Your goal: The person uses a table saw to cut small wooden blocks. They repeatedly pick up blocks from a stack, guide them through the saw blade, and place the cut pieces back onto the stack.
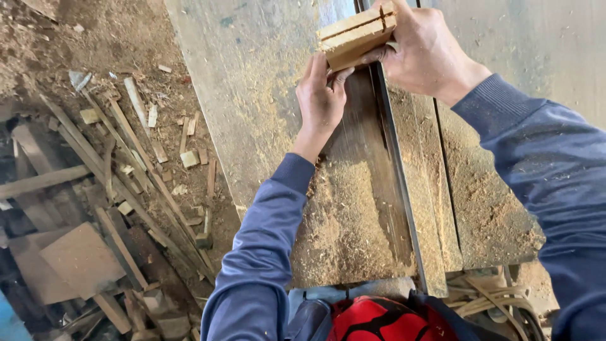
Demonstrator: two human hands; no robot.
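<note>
Pale grooved wood block [355, 36], tilted, on sawdusty bench

**Raw wood, sawdust and dull metal**

We are seeing a pale wooden block [357, 35] with rough-sawn faces and open grooves, held in our bare hands: left hand [322, 101], right hand [424, 53]. The worktop [252, 82] is looking like worn, matt planking, greyed and scuffed, and loose sawdust [344, 227] is lying grainy over it. A dark metal rail [394, 158] is showing a dull sheen. Our sleeves [259, 252] are looking like soft, matt blue knit cloth. Splintery wooden offcuts [139, 158] are lying on the dirt floor [126, 31].
</note>
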